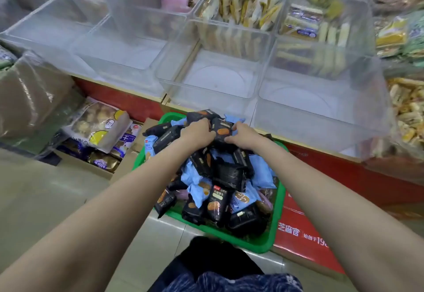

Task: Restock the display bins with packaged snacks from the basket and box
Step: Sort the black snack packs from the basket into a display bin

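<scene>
Green basket [274, 229]: on the floor below the clear bins [215, 71], heaped with black packets [216, 204] and light blue packets [261, 172]. We count our left hand [197, 133] and right hand [246, 134] at the top of the heap, both closed around a bunch of black packets [221, 131] held between them. Cardboard box [101, 154]: left of the basket, holding bagged snacks.

The tiled floor [41, 199] bore a green basket [276, 229], a red box [305, 241] and an open cardboard box [125, 162].
</scene>
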Demonstrator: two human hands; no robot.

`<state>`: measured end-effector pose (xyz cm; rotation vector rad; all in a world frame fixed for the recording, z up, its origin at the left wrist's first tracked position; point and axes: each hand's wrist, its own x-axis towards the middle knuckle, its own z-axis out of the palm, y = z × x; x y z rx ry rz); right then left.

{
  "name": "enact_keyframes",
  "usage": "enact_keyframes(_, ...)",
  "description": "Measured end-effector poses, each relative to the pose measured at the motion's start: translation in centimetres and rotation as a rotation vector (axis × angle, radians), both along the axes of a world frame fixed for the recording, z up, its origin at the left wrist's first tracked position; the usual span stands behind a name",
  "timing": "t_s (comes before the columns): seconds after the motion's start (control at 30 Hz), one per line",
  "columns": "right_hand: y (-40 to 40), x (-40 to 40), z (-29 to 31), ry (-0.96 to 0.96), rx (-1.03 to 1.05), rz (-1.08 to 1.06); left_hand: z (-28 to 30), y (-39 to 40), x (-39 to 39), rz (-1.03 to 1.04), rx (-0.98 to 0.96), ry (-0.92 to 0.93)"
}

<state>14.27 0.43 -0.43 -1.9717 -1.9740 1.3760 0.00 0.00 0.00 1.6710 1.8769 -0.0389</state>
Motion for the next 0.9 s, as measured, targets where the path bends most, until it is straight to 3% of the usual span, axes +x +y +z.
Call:
enact_keyframes(0.2,1.0,0.4,-1.5,0.317,-0.129,-0.243,-0.8,1.1,0.7,0.047,-0.114,-0.082)
enact_keyframes(0.33,1.5,0.7,-2.1,0.590,-0.106,-0.505,-0.8,0.5,0.4,0.017,-0.053,-0.303)
enact_keyframes(0.4,1.8,1.1,-1.7,0.661,-0.136,-0.525,-0.5,0.1,0.1,-0.050,-0.067,-0.401)
enact_keyframes(0.53,1.8,3.3,-0.5,0.546,-0.243,-0.421,-0.7,1.2,-0.7,-0.171,-0.184,-0.479)
enact_keyframes(0.63,1.3,5.9,-0.2,0.527,-0.284,-0.478,-1.1,2.5,0.3,-0.150,-0.144,-0.395)
enact_keyframes(0.73,0.1,8.3,-0.5,0.369,-0.319,-0.449,-1.9,3.4,2.3,-0.114,-0.205,-0.327)
enact_keyframes(0.9,-1.5,9.9,-2.4,0.227,-0.423,-0.346,-2.7,2.6,5.3,-0.301,-0.347,-0.072)
